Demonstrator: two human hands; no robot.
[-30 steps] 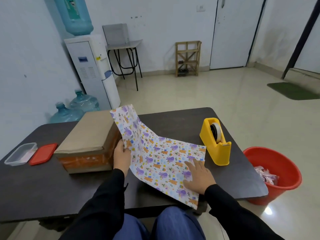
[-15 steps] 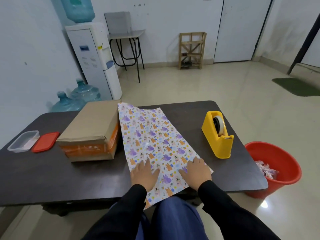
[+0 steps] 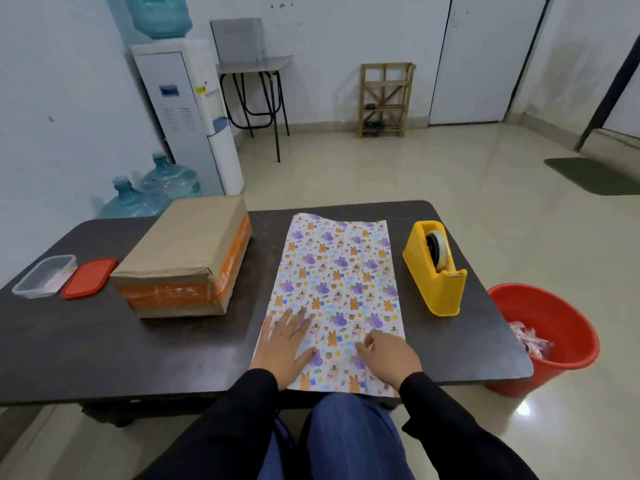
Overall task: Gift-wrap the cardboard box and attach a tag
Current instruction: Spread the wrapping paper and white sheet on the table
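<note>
A sheet of patterned wrapping paper lies flat along the middle of the dark table, its near edge at the table's front. My left hand presses flat on the paper's near left corner with fingers spread. My right hand rests on the near right part of the paper, fingers bent down onto it. The cardboard box, brown with orange tape on its sides, stands to the left of the paper, apart from it. No tag is visible.
A yellow tape dispenser stands right of the paper. A clear plastic container and its red lid lie at the table's left end. A red bucket with scraps sits on the floor at the right.
The paper, earlier lifted and slanted against the box, now lies flat and square to the table. My left hand let go of its raised edge and came down onto the near left corner.
</note>
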